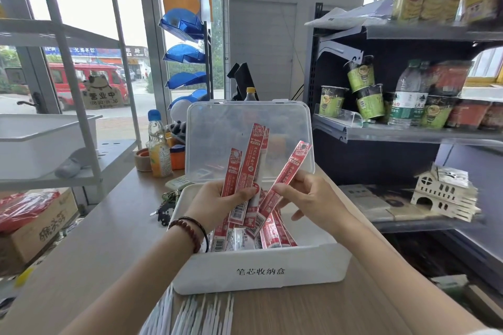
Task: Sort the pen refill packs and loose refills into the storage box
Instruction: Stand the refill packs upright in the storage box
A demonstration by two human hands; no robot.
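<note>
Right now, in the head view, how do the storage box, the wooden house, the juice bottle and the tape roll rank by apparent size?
1. storage box
2. wooden house
3. juice bottle
4. tape roll
The box is nearest the camera, so part of its lead may be nearness.

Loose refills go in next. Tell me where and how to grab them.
Grip the loose refills as a bunch across their shafts, coming down from above. They are thin white rods lying flat on the table, side by side, far tips close to the box front, so an end-on approach looks blocked. Free a hand first: left hand and right hand both hold packs.
</note>
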